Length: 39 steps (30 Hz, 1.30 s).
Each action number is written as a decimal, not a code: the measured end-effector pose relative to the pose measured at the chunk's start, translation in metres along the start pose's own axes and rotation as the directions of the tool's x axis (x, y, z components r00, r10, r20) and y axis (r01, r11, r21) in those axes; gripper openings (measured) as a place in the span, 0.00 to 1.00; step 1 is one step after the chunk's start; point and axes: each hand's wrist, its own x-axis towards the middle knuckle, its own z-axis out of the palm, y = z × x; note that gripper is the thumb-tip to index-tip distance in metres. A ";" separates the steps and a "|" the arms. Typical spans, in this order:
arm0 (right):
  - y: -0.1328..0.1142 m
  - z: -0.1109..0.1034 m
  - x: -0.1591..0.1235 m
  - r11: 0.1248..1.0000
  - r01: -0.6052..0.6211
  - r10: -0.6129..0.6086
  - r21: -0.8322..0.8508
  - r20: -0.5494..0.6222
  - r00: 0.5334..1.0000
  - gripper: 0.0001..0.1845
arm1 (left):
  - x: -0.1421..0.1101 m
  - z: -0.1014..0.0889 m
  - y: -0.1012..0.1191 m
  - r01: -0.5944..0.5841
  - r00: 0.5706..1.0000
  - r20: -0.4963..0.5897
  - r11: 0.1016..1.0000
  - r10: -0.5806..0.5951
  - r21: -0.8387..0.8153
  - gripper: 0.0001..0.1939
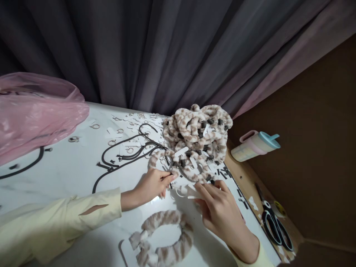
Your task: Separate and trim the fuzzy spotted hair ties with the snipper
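My left hand (152, 183) is closed in a pinch, with a small dark end showing at its fingertips; what it grips is mostly hidden. Close by on the right, the fingers of my right hand (221, 211) are curled over a white tag (191, 191), and a thin pale loop shows between the two hands. Just beyond them lies a heap of fluffy brown-and-white rings (191, 124) with dark coiled parts and white tags. Nearer to me, a single fluffy ring (178, 244) rests flat on the table, with small tabs at its left.
Black cords (130, 148) and scattered metal rings with white tags (112, 142) cover the table's back half. A pink plastic bag (41, 115) sits at left. On the right stand a tilted-looking cup (250, 147) and black-handled scissors (274, 226). A grey curtain (139, 55) hangs behind.
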 end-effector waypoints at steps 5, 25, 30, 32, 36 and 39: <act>-0.001 0.000 -0.001 1.000 -0.002 0.002 0.018 0.011 1.000 0.12 | 0.000 0.001 -0.002 -0.011 1.000 0.002 1.000 0.011 -0.008 0.25; 0.002 0.004 0.002 1.000 0.000 0.000 0.005 -0.019 1.000 0.12 | 0.001 0.001 -0.002 -0.015 1.000 0.002 0.999 0.015 -0.037 0.24; 0.001 0.003 0.001 1.000 0.004 -0.004 0.008 0.004 1.000 0.12 | 0.002 0.001 -0.004 -0.032 1.000 -0.003 0.999 0.031 -0.032 0.24; 0.001 0.003 0.001 1.000 -0.003 0.003 0.012 0.017 1.000 0.11 | 0.002 0.002 -0.004 -0.027 1.000 -0.001 0.999 0.027 -0.045 0.24; 0.002 0.004 0.001 1.000 -0.004 0.004 0.015 0.007 1.000 0.11 | 0.002 0.002 -0.004 -0.021 1.000 -0.003 0.999 0.021 -0.048 0.24; 0.002 0.003 0.001 1.000 0.001 -0.001 0.012 0.014 1.000 0.11 | 0.002 0.002 -0.005 -0.022 1.000 -0.002 0.999 0.022 -0.040 0.24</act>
